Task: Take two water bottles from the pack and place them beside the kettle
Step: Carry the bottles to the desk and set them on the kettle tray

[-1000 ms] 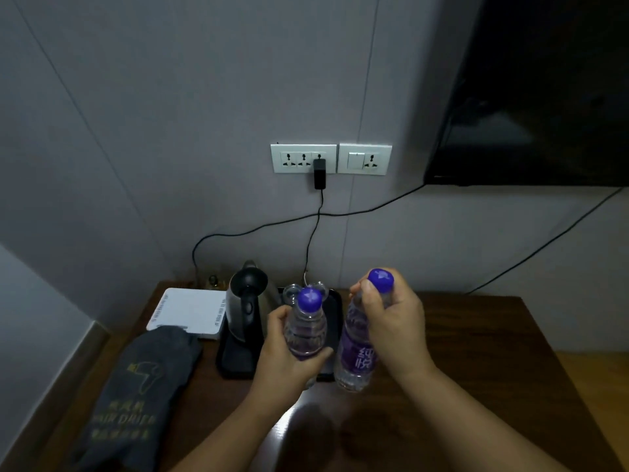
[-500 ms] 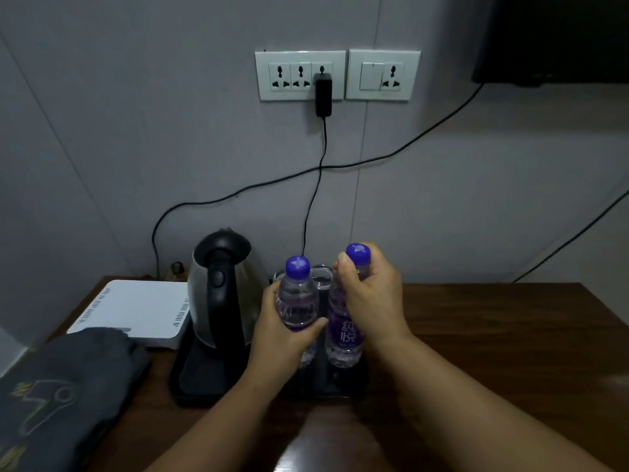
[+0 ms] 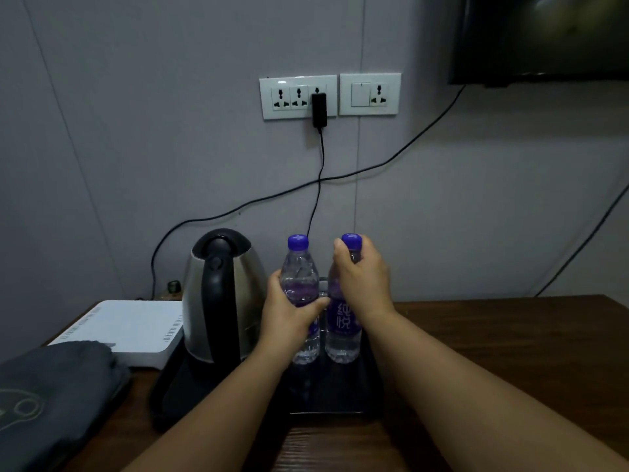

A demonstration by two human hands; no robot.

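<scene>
Two clear water bottles with purple caps and purple labels stand upright side by side on a black tray (image 3: pixel 326 393), just right of the steel kettle (image 3: pixel 223 294). My left hand (image 3: pixel 289 315) wraps the middle of the left bottle (image 3: pixel 299 267). My right hand (image 3: pixel 364 281) grips the neck and shoulder of the right bottle (image 3: pixel 342 332). A glass sits between and behind the bottles, mostly hidden. No bottle pack is in view.
A white flat box (image 3: pixel 122 328) lies left of the kettle, with a grey hair-dryer bag (image 3: pixel 51 400) in front of it. Wall sockets (image 3: pixel 297 97) with a black plug and cables hang above. The dark wooden table (image 3: pixel 493 352) stretches right; a TV (image 3: pixel 544 35) hangs top right.
Both hands carried the bottles forward from above the table onto the black tray beside the kettle. The view has moved closer and lower.
</scene>
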